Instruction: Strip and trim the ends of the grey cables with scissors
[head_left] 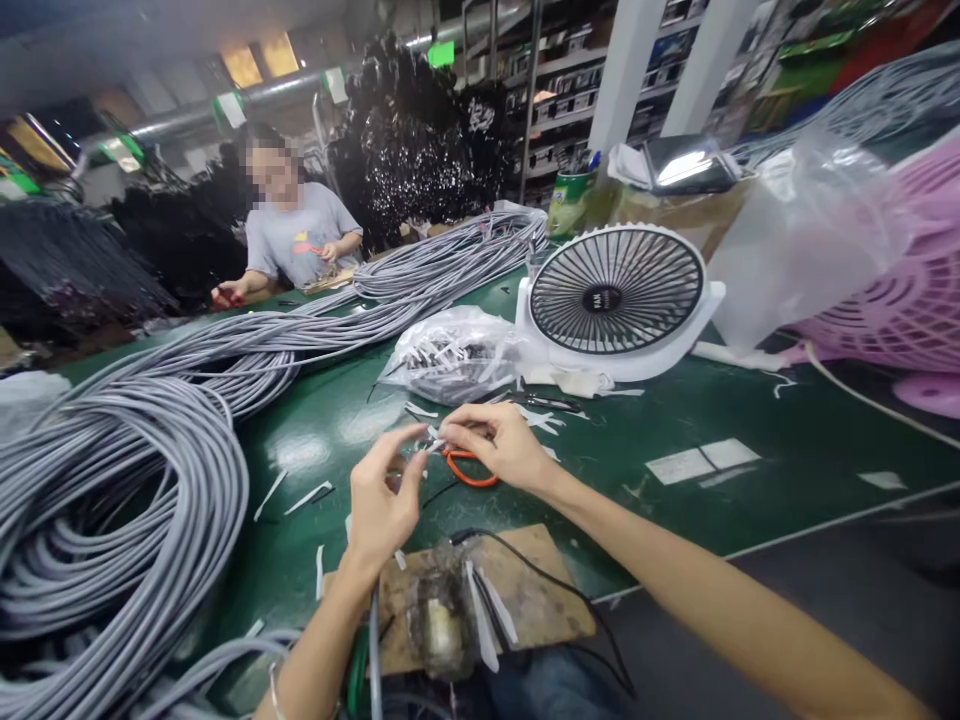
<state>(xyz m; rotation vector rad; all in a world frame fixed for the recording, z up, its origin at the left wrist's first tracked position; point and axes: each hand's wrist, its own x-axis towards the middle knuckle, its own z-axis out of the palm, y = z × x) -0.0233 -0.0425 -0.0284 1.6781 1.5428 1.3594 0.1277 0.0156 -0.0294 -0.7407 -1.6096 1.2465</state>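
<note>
My left hand (386,490) and my right hand (501,442) meet above the green table. Their fingertips pinch a small whitish piece (433,440); its exact kind is too small and blurred to tell. Orange scissor-like handles (471,482) show on the table, just below the right fingers. Nearer to me, a wooden board (551,570) carries a worn, motor-like device (442,625) with a black cord. White strips (484,620) lie on that board, to the right of the device. A grey cable (375,650) runs up beside my left forearm.
Coiled grey cables (187,480) cover the left side and stretch back. Behind my hands sit a clear plastic bag (450,355) of strips and a white fan (615,300). A pink fan (892,270) stands right. Across the table, a person (300,235) holds a red-handled tool.
</note>
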